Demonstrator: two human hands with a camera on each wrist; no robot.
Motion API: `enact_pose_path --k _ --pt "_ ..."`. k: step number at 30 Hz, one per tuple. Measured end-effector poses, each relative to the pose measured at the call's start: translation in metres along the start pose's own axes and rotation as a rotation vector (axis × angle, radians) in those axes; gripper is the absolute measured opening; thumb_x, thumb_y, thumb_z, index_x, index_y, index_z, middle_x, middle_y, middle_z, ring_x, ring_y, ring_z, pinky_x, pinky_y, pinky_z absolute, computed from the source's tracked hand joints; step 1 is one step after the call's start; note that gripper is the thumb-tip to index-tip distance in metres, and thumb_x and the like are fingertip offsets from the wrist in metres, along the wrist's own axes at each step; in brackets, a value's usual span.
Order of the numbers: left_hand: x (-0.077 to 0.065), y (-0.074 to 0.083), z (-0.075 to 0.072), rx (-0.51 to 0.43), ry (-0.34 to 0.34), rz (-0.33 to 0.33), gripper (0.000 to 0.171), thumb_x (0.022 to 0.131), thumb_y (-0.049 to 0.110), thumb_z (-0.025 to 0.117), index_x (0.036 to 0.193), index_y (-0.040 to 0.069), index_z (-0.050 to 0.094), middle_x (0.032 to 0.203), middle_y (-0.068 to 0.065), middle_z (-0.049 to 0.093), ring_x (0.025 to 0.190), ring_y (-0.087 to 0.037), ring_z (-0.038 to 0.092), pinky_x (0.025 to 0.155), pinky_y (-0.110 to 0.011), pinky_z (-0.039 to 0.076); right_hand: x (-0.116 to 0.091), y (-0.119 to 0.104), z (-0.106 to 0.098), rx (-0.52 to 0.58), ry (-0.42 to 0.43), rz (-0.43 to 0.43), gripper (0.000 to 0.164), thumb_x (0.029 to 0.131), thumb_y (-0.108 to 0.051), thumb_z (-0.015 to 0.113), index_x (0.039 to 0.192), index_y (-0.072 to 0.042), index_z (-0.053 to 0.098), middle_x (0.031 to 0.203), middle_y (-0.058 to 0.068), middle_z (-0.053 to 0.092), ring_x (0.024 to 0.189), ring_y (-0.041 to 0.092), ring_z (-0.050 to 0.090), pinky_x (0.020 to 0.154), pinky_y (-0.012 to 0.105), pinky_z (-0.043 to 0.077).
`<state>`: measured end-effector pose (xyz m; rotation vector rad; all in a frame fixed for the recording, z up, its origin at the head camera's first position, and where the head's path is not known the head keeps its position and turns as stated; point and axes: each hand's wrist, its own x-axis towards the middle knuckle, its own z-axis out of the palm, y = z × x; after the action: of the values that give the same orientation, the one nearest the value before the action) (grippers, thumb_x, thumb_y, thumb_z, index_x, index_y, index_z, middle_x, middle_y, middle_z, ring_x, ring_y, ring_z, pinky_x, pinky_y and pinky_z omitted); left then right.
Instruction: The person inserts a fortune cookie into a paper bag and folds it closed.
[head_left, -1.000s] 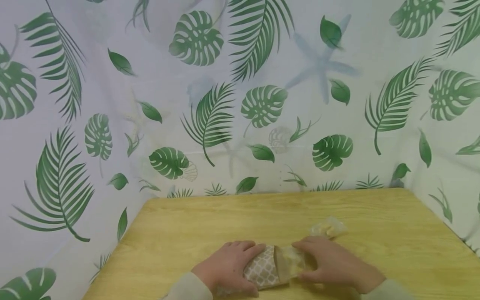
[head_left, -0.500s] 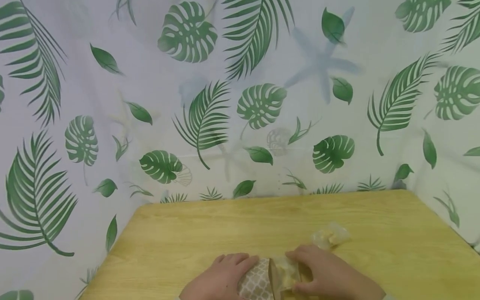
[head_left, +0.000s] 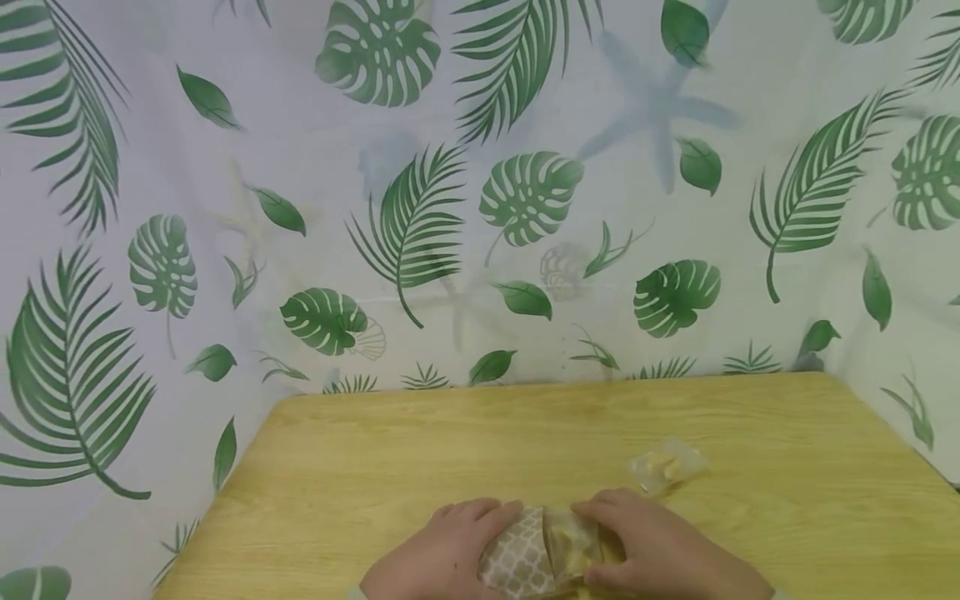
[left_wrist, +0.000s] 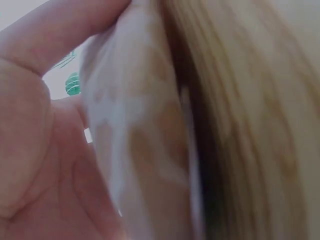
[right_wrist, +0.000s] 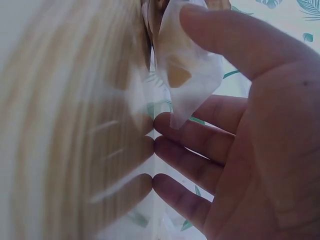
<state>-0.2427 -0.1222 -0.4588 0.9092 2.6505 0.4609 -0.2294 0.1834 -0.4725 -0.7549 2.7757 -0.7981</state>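
A tan paper pouch or box with a white lattice pattern lies low in the head view, its mouth facing right. My left hand grips it between thumb and fingers; in the left wrist view the patterned side fills the space beside the palm. At the mouth is a clear packet of yellowish pieces, partly inside. My right hand holds this packet's outer end between thumb and fingers. The right wrist view shows the packet's clear corner under the thumb, with the other fingertips touching the tabletop.
Behind my right hand, a second clear packet with yellowish pieces lies on the wood-grain table. A white leaf-printed cloth hangs along the table's back and sides.
My right hand has moved left with the clear packet, bringing it against and partly into the pouch's mouth. The head view has also shifted a little. The second packet stays on the table.
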Motion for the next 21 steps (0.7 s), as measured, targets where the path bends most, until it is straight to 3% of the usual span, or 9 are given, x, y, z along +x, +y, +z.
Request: enact_pose_path --k 7,12,21 --pt "0.0 -0.001 -0.001 0.01 0.043 0.039 0.099 0.078 0.066 0.076 0.16 0.035 0.028 0.151 0.009 0.042 0.138 -0.019 0.04 0.111 -0.053 0.035 0.002 -0.003 0.002 -0.016 0.011 0.011 0.071 0.082 -0.062 0.074 0.137 -0.019 0.063 0.128 -0.006 0.061 0.114 0.019 0.058 0.095 0.05 0.05" --pt "-0.001 -0.001 -0.001 0.049 0.075 0.056 0.101 0.078 0.05 0.082 0.161 0.034 0.027 0.153 0.008 0.04 0.14 -0.017 0.037 0.114 -0.06 0.027 0.006 -0.013 0.005 -0.062 0.045 0.014 0.08 0.081 -0.066 0.072 0.141 -0.014 0.06 0.132 -0.001 0.06 0.119 0.023 0.057 0.097 0.051 0.049" --pt "0.001 -0.004 0.0 -0.007 0.05 0.007 0.104 0.072 0.038 0.082 0.16 0.039 0.026 0.154 0.011 0.037 0.141 -0.018 0.035 0.115 -0.06 0.026 0.011 -0.024 0.009 -0.021 0.029 0.001 0.088 0.08 -0.059 0.077 0.149 -0.012 0.051 0.135 -0.002 0.06 0.121 0.022 0.056 0.098 0.051 0.049"
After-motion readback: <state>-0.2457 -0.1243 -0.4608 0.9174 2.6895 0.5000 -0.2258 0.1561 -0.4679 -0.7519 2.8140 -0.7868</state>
